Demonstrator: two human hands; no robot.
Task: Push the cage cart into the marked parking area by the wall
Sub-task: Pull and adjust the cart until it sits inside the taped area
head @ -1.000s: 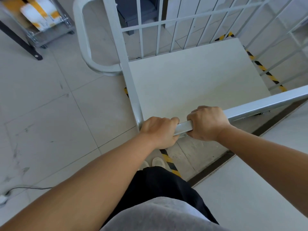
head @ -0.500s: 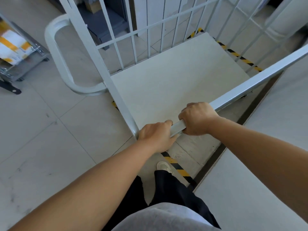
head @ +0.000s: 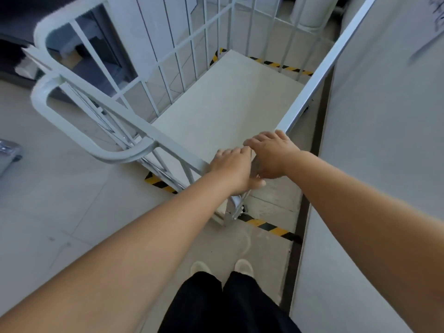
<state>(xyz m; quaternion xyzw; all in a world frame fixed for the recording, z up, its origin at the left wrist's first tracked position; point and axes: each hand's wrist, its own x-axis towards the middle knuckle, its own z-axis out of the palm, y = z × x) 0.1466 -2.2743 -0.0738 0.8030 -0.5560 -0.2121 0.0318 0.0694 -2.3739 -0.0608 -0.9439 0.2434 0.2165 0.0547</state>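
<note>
A white cage cart [head: 228, 99] with a flat deck, barred sides and a curved handle [head: 72, 131] stands close beside the wall [head: 384, 116] on my right. Yellow-and-black floor tape [head: 281, 66] shows past its far end, and more tape [head: 269, 227] runs just behind its near corner. My left hand [head: 233, 167] grips the top rail at the near corner, fingers over it and thumb under. My right hand [head: 271, 155] holds the same rail right beside the left, fingers curled over the top.
A dark baseboard strip [head: 319, 131] runs along the foot of the wall. Dark furniture [head: 14, 32] stands at the back left, a grey object [head: 7, 152] sits at the left edge, and a white column [head: 310, 10] rises beyond the cart. My shoes [head: 243, 266] stand behind the cart.
The cart has swung round and rolled forward, so its long side now runs along the wall between the tape lines. My two hands have come together at the near corner.
</note>
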